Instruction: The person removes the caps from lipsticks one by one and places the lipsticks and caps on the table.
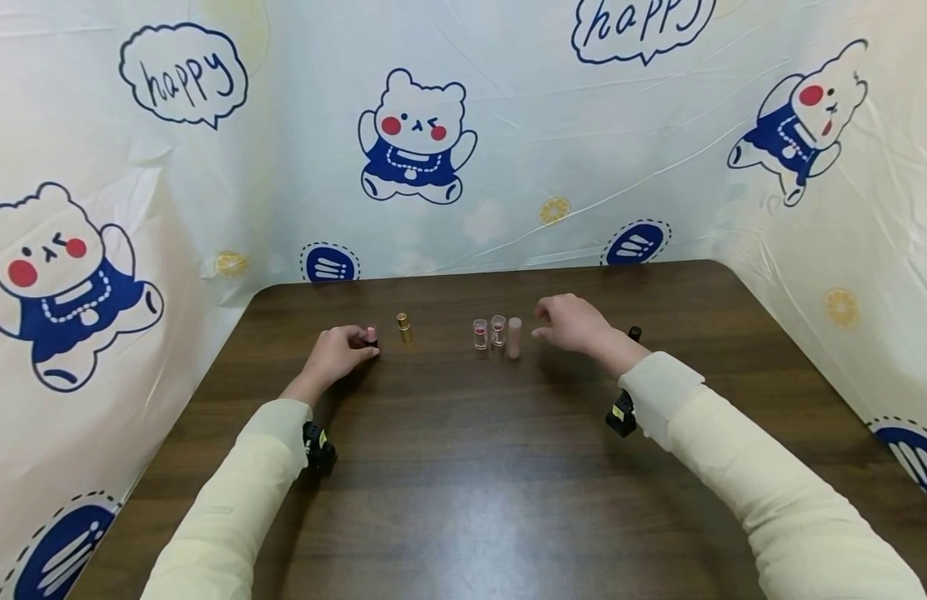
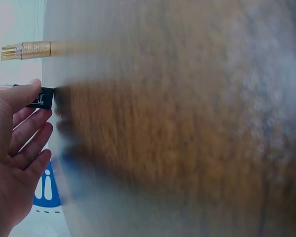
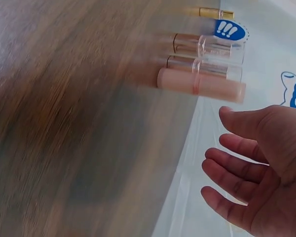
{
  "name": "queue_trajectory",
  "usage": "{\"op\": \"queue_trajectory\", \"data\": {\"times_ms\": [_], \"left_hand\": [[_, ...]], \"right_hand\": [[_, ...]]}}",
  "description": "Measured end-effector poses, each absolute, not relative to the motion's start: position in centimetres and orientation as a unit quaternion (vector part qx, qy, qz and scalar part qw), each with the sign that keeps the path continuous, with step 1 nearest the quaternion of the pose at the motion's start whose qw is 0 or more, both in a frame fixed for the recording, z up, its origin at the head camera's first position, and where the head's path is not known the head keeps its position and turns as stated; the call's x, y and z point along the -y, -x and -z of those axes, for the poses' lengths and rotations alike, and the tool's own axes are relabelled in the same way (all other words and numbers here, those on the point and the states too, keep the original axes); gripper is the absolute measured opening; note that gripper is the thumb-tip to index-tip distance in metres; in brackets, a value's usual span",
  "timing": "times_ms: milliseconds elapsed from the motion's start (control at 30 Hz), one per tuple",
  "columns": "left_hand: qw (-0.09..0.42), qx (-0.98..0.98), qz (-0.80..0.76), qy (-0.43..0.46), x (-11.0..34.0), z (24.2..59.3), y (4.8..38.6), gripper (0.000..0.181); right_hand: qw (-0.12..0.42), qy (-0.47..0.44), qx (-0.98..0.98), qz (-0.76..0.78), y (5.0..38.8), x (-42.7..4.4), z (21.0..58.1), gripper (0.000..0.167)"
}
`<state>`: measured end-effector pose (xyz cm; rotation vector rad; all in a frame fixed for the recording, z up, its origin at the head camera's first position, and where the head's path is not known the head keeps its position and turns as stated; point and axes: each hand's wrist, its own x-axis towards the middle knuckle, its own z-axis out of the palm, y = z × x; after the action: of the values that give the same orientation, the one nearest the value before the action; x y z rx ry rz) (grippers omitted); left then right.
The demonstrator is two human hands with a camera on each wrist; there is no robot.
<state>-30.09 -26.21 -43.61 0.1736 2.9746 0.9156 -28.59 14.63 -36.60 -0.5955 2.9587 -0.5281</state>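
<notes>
The left hand (image 1: 338,354) pinches a short black-and-pink tube (image 1: 372,335), upright at its fingertips. The right hand (image 1: 573,323), empty, fingers loosely parted, is nearer the pale pink tube (image 1: 514,337) standing upright just to its left.

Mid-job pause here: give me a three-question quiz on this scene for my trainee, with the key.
1. True or false: the right hand is empty, apart from the pale pink tube beside it.
2. Which stands nearer the left hand: A) the gold tube or B) the pale pink tube?
3. Fill in: the held tube, pinched in the left hand, has a ____ base.

Key: 1. True; 2. A; 3. black.
</notes>
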Motion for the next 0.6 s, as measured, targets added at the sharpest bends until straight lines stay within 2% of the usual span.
{"op": "queue_trajectory", "data": {"times_ms": [600], "left_hand": [[0.007,-0.953,-0.296,-0.059,26.5,43.6,29.8,0.023]], "right_hand": [[0.059,0.194,-0.957,0.208,28.9,-12.4,37.2,0.033]]}}
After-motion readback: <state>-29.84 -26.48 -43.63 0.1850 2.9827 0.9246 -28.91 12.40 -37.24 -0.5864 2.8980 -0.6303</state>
